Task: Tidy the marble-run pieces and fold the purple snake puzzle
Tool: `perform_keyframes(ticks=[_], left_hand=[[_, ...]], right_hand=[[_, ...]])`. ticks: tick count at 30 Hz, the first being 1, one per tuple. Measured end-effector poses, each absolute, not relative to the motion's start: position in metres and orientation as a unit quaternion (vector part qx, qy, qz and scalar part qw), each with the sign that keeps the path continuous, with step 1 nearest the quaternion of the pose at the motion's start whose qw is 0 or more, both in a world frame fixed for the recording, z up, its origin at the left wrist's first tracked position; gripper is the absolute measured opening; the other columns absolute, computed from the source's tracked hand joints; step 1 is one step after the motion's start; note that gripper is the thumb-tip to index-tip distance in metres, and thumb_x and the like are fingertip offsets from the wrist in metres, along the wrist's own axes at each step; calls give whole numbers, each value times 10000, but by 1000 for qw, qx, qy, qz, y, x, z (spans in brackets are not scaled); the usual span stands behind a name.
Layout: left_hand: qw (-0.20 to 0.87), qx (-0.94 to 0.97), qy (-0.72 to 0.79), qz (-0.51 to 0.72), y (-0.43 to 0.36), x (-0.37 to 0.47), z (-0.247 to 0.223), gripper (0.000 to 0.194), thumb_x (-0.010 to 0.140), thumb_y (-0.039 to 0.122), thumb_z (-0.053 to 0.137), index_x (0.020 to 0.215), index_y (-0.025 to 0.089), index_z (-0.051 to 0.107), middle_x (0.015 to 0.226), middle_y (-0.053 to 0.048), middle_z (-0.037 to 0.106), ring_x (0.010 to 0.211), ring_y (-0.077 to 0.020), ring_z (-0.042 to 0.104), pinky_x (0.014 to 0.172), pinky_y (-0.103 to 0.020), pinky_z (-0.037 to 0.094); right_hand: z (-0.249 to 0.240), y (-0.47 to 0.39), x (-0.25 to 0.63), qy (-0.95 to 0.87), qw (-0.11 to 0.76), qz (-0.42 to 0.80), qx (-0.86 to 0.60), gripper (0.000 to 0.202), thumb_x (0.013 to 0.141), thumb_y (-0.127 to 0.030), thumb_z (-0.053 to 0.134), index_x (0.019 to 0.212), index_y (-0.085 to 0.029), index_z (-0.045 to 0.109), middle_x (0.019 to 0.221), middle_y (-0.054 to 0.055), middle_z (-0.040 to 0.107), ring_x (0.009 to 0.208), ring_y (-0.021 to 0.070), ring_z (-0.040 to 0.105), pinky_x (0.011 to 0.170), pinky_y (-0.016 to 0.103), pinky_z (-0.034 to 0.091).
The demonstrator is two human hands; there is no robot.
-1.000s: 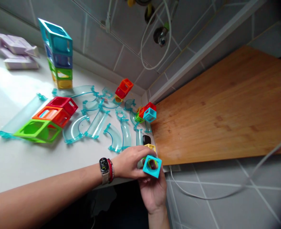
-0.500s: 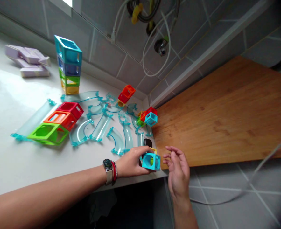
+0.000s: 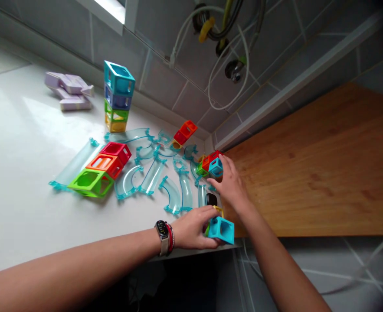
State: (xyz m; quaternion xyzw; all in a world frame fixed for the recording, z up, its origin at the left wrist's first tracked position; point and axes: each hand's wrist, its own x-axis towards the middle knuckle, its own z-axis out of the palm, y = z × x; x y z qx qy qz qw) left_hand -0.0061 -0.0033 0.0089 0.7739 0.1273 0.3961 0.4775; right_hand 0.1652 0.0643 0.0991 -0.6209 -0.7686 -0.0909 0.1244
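Note:
My left hand [image 3: 196, 227], with a watch at the wrist, is closed around a light-blue hollow cube block [image 3: 222, 229] near the counter's front edge. Bits of green and yellow show behind that cube, partly hidden by my fingers. My right hand [image 3: 228, 180] reaches over to a small cluster of cube blocks by the wooden panel. Its thumb and fingers are apart around a blue cube [image 3: 215, 167], which adjoins a red cube [image 3: 207, 162] and a green one [image 3: 202, 169]. Whether the fingertips touch the blue cube I cannot tell.
Clear teal track pieces [image 3: 152, 175] spread over the white counter [image 3: 132, 221]. A block tower [image 3: 118, 97], a green-orange-red row [image 3: 103, 167], a red stack [image 3: 184, 132] and lilac boxes [image 3: 70, 91] stand about. A wooden panel [image 3: 308, 173] borders the right side.
My right hand has moved up and forward from beside the left hand to the blue cube in the cluster. My left hand keeps its cube, now turned slightly. The view has shifted.

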Motion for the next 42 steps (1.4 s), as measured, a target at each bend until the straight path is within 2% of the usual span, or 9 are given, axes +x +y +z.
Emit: perform_keyframes(ticks=[4, 7, 11, 14, 22, 25, 33, 38, 42], left_hand=[[476, 778, 120, 393, -4, -6, 8, 423, 799, 419, 756, 1141, 209, 622, 1039, -88, 672, 912, -252, 656, 758, -316, 506], [471, 784, 121, 386, -5, -7, 8, 406, 810, 460, 741, 1107, 205, 630, 1038, -93, 674, 898, -255, 662, 744, -317, 509], [469, 784, 134, 384, -5, -7, 7, 437, 797, 424, 754, 1153, 211, 615, 1119, -96, 678, 964, -268, 671, 795, -327, 525], [478, 775, 138, 390, -5, -7, 7, 461, 804, 413, 757, 1190, 211, 607, 1120, -91, 683, 958, -258, 671, 796, -323, 524], [500, 744, 170, 408, -2, -7, 14, 352, 793, 480, 767, 921, 203, 591, 922, -58, 657, 804, -223, 632, 702, -317, 497], [525, 726, 191, 401, -2, -7, 13, 347, 790, 419, 768, 990, 199, 591, 935, -55, 679, 789, -213, 640, 690, -311, 503], [547, 707, 196, 403, -2, -4, 8, 379, 777, 189, 713, 1133, 227, 589, 1033, -43, 722, 847, -203, 691, 733, -298, 536], [550, 701, 193, 410, -3, -2, 6, 451, 780, 134, 682, 1201, 238, 558, 1118, -62, 721, 884, -199, 705, 750, -289, 541], [546, 708, 205, 397, -3, -2, 4, 414, 780, 137, 659, 1169, 233, 554, 891, 3, 679, 719, -156, 657, 637, -239, 487]], right_hand=[[92, 78, 170, -769, 136, -90, -618, 693, 845, -267, 706, 1499, -150, 507, 1482, 193, 581, 1332, 363, 590, 1106, 516, 501], [96, 79, 173, -768, 150, -66, -619, 685, 816, -273, 690, 1470, -136, 544, 1464, 192, 611, 1307, 359, 613, 1124, 506, 482], [105, 76, 177, -723, 244, 87, -641, 666, 757, -346, 768, 1386, -169, 636, 1265, 151, 740, 1114, 344, 699, 1076, 521, 494], [107, 76, 182, -687, 302, 163, -641, 597, 796, -448, 754, 1317, -168, 674, 1111, 111, 784, 988, 296, 725, 974, 486, 559], [113, 50, 190, -589, 458, 224, -627, 503, 880, -507, 685, 1291, -217, 673, 1238, 98, 739, 1101, 282, 723, 920, 472, 611], [119, 23, 191, -547, 507, 284, -603, 475, 836, -479, 752, 1232, -221, 702, 1222, 105, 740, 1083, 297, 727, 918, 491, 613], [145, -52, 201, -595, 387, 270, -651, 729, 732, -336, 906, 1390, -207, 619, 1158, 86, 742, 963, 227, 709, 917, 396, 593], [151, -80, 194, -657, 325, 188, -653, 688, 607, -252, 981, 1208, -245, 648, 1112, 57, 714, 943, 241, 702, 837, 359, 596], [145, -86, 188, -751, 268, 90, -596, 563, 661, -310, 964, 1096, -258, 610, 1072, 54, 682, 989, 263, 679, 873, 380, 562]])
